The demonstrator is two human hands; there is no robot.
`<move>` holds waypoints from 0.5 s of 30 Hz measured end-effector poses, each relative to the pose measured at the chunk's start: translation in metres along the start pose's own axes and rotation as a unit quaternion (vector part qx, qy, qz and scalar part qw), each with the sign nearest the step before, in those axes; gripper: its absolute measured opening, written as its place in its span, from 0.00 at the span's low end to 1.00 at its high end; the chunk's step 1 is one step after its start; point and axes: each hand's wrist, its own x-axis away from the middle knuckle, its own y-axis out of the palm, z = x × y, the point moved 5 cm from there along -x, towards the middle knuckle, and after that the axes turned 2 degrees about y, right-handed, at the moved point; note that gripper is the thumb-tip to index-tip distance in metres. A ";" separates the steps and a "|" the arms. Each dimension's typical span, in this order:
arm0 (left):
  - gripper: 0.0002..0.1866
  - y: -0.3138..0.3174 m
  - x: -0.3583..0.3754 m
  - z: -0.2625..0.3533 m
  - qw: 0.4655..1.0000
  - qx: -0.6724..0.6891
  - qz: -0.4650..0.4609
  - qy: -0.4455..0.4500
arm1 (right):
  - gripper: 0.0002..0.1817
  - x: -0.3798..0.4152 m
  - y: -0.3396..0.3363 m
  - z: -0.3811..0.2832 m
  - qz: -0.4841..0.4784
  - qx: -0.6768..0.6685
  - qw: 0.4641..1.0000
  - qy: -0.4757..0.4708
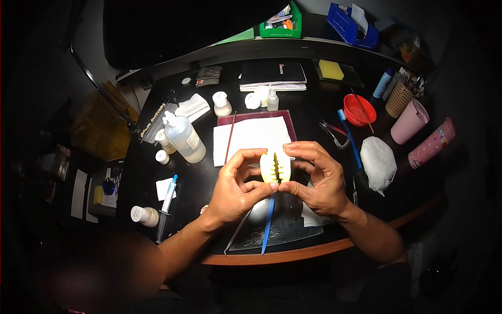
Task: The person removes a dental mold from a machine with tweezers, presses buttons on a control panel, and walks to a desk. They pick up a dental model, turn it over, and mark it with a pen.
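Observation:
A pale yellow dental cast (269,167) is held up in front of me, over the near part of the table. It looks like two toothed halves side by side, with a dark gap running between them. My left hand (243,183) grips its left side between thumb and fingers. On the other side, my right hand (318,183) pinches it, thumb low and index finger along the top. Behind the cast lies a white paper towel (256,135) on a dark red tray (291,125). Beneath my hands a blue plastic tool (269,227) rests on a scuffed clear sheet (248,238).
Left are a squeeze bottle (188,141), a syringe (168,196), small jars (145,215) and a row of teeth (152,121). Right are a red bowl (361,116), a blue toothbrush (351,138), a white wrapped lump (379,165) and a pink cup (409,123).

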 end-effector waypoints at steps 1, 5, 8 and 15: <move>0.33 0.000 0.001 0.000 1.000 0.003 0.000 0.001 | 0.33 0.000 0.001 0.000 -0.005 0.002 1.000 -0.008; 0.33 0.000 0.000 0.000 1.000 0.012 -0.008 0.009 | 0.33 0.002 0.001 -0.002 -0.008 0.009 1.000 -0.021; 0.33 -0.001 -0.001 -0.002 1.000 0.007 -0.018 0.016 | 0.33 0.002 0.001 -0.002 -0.004 0.014 1.000 -0.025; 0.34 0.000 0.000 0.000 0.999 -0.004 -0.026 0.023 | 0.34 0.001 0.000 -0.003 -0.002 0.004 1.000 -0.016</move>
